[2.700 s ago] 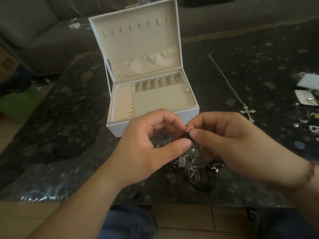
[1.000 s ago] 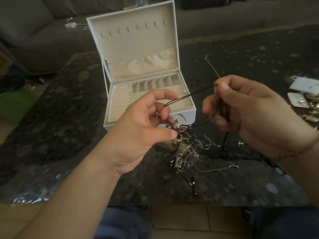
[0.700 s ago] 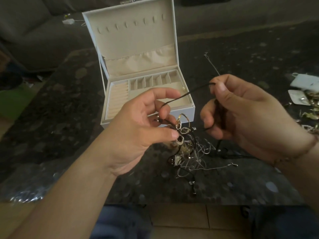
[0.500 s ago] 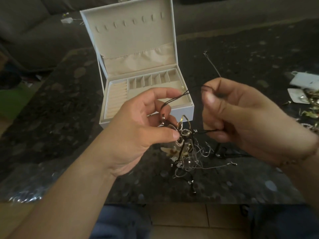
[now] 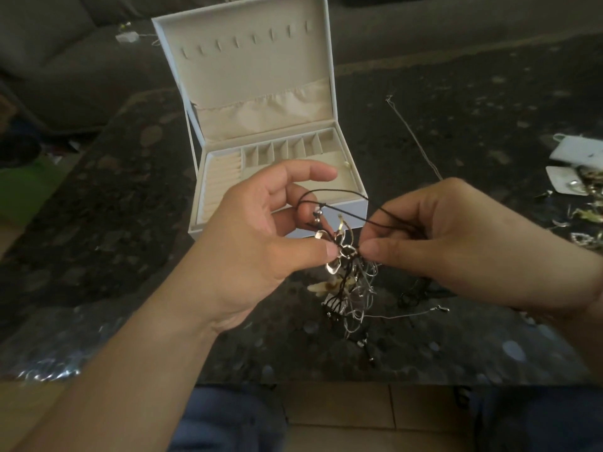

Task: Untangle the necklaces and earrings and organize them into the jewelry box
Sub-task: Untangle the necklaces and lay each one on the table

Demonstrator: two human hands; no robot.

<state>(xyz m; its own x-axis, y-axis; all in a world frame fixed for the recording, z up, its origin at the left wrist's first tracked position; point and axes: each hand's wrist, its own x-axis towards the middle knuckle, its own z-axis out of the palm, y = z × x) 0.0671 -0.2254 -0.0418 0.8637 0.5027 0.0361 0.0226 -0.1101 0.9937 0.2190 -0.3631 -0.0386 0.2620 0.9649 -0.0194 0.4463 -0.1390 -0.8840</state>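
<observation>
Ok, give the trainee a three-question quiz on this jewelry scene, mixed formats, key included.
1. True or false: the jewelry box lid is closed.
2. What do the left hand and right hand pinch between them?
A. the tangle of necklaces and earrings
B. a watch
C. a ribbon
3. Fill in: the thin silver chain lies on the table to the ___ of the box.

Key: 1 false; 2 A; 3 right.

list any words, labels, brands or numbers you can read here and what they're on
None can be read.
White jewelry box: plain lining, no brand or label visible.
White cards at the table's right edge: any print is too small and blurred to read.
Tangled jewelry: no tags or lettering visible.
</observation>
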